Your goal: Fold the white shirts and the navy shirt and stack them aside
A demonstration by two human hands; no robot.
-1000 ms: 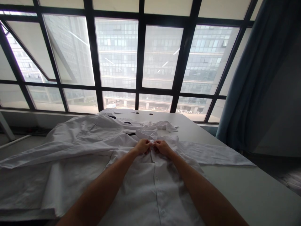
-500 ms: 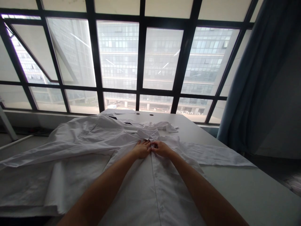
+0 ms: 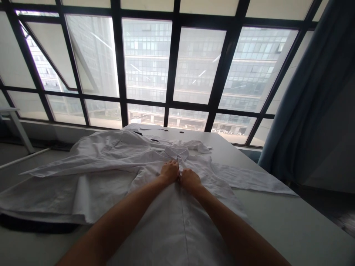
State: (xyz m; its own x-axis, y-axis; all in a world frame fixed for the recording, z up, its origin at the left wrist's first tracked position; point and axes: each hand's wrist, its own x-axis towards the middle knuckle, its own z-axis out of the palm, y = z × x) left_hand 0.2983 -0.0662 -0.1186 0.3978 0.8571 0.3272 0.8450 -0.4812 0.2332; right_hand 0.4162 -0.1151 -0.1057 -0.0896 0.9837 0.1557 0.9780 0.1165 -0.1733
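A white button-front shirt point(image 3: 177, 225) lies spread on the table, its collar point(image 3: 177, 151) towards the window. My left hand point(image 3: 169, 171) and my right hand point(image 3: 190, 181) sit side by side at the placket just below the collar. Their curled fingers pinch the shirt's two front edges, and the fingertips are partly hidden. A small button point(image 3: 187, 223) shows on the placket below my hands. One sleeve point(image 3: 249, 178) stretches out to the right and the other point(image 3: 80, 162) to the left.
The white table point(image 3: 291, 221) runs towards a large dark-framed window point(image 3: 146, 62) with a building outside. A blue-grey curtain point(image 3: 296, 125) hangs at the right. A dark shape point(image 3: 30, 224) lies beneath the shirt's lower left edge.
The view has tilted and shifted slightly. My hands remain at the placket, with my right hand now sitting a little lower than my left.
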